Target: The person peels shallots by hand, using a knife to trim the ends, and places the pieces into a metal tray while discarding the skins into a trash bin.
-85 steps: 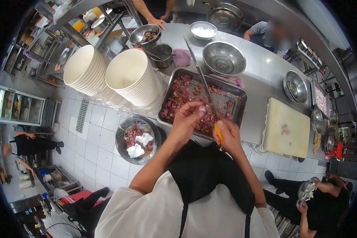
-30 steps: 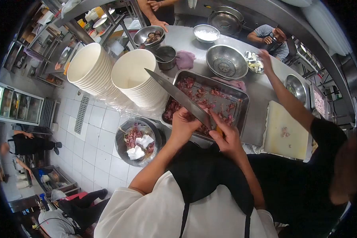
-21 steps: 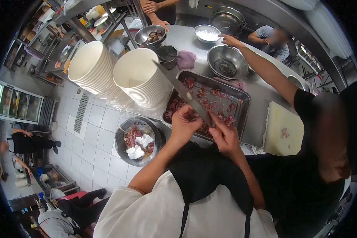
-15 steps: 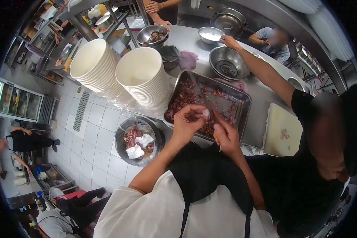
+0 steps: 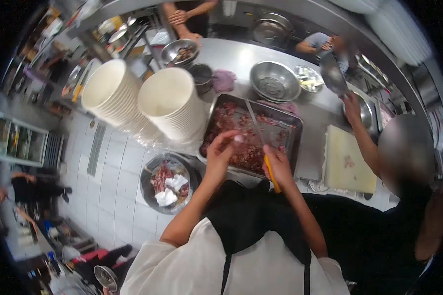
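My right hand is closed round the yellow handle of a knife, whose long blade points up and away over a metal tray. Between the fingertips of my left hand is a small pale piece, too blurred to name. Dark red scraps lie in the tray below both hands. The blade does not touch the piece.
Two stacks of white tubs stand left of the tray. Below them is a bin with scraps and white paper. A cutting board lies at right. A co-worker's hand holds a metal bowl. Other people stand around.
My hands have moved apart, and the knife's blade now shows, pointing away. The co-worker's arm has swung right, with a bowl lifted. The whole view has shifted slightly.
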